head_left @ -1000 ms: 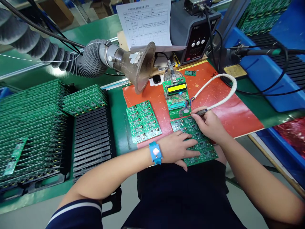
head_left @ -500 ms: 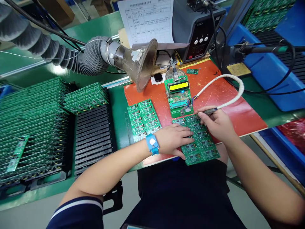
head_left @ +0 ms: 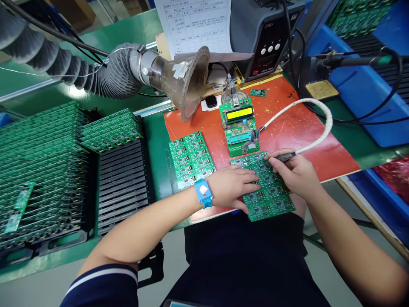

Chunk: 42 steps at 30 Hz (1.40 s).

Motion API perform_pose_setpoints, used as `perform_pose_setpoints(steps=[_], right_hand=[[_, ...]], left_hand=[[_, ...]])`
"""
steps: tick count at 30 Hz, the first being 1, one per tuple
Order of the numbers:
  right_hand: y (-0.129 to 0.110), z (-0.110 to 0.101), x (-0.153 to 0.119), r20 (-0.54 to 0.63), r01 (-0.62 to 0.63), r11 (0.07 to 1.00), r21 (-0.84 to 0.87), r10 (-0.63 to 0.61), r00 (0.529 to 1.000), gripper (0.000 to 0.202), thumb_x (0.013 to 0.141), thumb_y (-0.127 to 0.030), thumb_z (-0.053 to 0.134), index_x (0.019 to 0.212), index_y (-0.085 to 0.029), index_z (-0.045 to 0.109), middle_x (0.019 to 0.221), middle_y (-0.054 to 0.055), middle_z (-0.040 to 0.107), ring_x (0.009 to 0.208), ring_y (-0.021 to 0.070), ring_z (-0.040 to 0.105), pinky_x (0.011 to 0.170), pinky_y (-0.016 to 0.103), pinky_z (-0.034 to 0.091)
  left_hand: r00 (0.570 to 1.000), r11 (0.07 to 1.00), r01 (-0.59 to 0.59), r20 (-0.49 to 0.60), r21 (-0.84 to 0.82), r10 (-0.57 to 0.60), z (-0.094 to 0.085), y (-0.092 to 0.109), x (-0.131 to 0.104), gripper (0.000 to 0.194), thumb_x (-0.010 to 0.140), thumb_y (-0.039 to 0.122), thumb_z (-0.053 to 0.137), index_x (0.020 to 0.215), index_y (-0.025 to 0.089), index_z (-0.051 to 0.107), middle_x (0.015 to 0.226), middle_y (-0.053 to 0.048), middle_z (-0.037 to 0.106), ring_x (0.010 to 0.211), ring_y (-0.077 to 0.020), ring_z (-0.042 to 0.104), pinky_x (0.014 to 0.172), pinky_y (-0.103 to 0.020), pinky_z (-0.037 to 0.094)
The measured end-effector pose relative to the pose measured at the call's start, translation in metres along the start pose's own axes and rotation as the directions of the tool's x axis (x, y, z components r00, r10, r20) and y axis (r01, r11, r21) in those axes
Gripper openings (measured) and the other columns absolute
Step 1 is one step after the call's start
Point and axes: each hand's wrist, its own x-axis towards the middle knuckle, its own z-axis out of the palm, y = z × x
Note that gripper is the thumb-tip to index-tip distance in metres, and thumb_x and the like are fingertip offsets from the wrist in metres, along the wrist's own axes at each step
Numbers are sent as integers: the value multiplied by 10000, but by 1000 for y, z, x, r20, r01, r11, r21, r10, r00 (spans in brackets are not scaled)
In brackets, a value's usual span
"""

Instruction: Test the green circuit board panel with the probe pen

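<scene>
Circuit-board panel [head_left: 268,195], just right of centre and a little below the middle of the frame, lies face up with its lower end jutting past the front edge of the red mat [head_left: 297,128]. It looks thin, flat and stiff — probably light for its area, and likely to slide or tip if pressed on the overhanging end. Rows of small parts crowd its face, so the bare rim seems the safest hold, a long side in each hand, without bending it. A second panel [head_left: 191,157], left of centre, shows a similar populated face.

The left hand [head_left: 229,185] lies palm down over the panel's left side, fingers extended and slightly spread across the parts, thumb by the lower left edge; it bears on the panel rather than clasping it. The right hand [head_left: 298,175], right of centre, has thumb and forefinger closed in a pinch.

Above the panel, near the middle of the frame, sits a display board [head_left: 239,128] with a lit yellow screen. From its right side a white sleeved cable [head_left: 321,104] arcs round; it looks springy enough to tug a little at whatever it feeds.

Smallest is the dark probe [head_left: 285,157] in that pinch, pointed at the panel's upper right. Its slim body invites a pencil-like grip close to the front; whether its tip touches the panel — fingertips cover it — I cannot tell.
</scene>
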Motion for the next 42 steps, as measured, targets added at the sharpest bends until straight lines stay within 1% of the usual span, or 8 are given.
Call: perform_pose_setpoints(steps=[4, 10, 16, 19, 22, 29, 36, 42], right_hand=[[2, 0, -1, 8, 25, 999, -33, -25, 1000, 186, 838, -340, 582, 920, -180, 628, 800, 53, 648, 671, 170, 609, 615, 292, 501], [-1, -2, 2, 54, 122, 974, -192, -114, 992, 153, 851, -318, 566, 904, -188, 626, 848, 66, 677, 746, 197, 643, 636, 299, 519], [-3, 2, 4, 42, 158, 956, -248, -152, 987, 131, 832, -291, 575, 884, -183, 628, 800, 58, 680, 656, 178, 634, 556, 270, 503], [-1, 6, 2, -10, 155, 957, -246, -162, 987, 106, 820, -278, 580, 852, -184, 620, 729, 40, 661, 547, 149, 587, 495, 256, 475], [1, 7, 1, -33, 165, 964, -209, -175, 984, 106, 834, -281, 577, 863, -186, 616, 776, 48, 669, 625, 164, 619, 548, 264, 502], [1, 3, 2, 25, 129, 980, -153, -126, 992, 166, 858, -335, 572, 915, -188, 622, 867, 71, 687, 784, 209, 654, 667, 319, 545], [2, 4, 2, -22, 103, 975, -198, -109, 994, 162, 849, -359, 585, 872, -204, 626, 807, 67, 688, 672, 200, 640, 581, 313, 531], [5, 5, 1, -26, 113, 981, -159, -119, 993, 191, 866, -386, 577, 881, -203, 627, 847, 75, 687, 723, 205, 647, 608, 315, 533]], left_hand=[[1000, 1000, 16, 17, -4, -16, 0, 0, 0, 539, 848, 519, 608, 1234, 146, 559, 1320, -122, 549, 1230, -275, 497, 983, -408, 408], [1000, 1000, -5, -21, -19, 4, 0, 0, 0, 557, 825, 524, 633, 1220, 136, 569, 1287, -138, 568, 1202, -280, 516, 951, -415, 426], [999, 1000, -8, -38, -18, 8, -1, 0, 0, 559, 812, 522, 649, 1201, 127, 581, 1260, -140, 584, 1190, -279, 522, 934, -403, 436], [1000, 1000, -1, -21, -8, 0, -1, 0, 0, 562, 822, 526, 635, 1211, 125, 573, 1278, -134, 575, 1203, -280, 513, 939, -405, 431], [1000, 1000, 10, 0, -3, -10, -1, 1, 0, 550, 835, 532, 616, 1217, 139, 570, 1292, -131, 568, 1209, -276, 509, 942, -399, 425], [999, 1000, -5, -32, 3, 5, -1, 1, 0, 566, 819, 538, 631, 1200, 122, 578, 1271, -134, 580, 1186, -277, 523, 913, -406, 439], [1000, 1000, 10, 9, 14, -10, -2, 2, 1, 558, 841, 540, 604, 1220, 133, 565, 1290, -110, 574, 1213, -268, 507, 931, -396, 434], [999, 1000, 28, 24, 9, -28, -3, 3, 1, 560, 837, 544, 607, 1222, 140, 563, 1296, -105, 569, 1216, -271, 506, 945, -404, 430]])
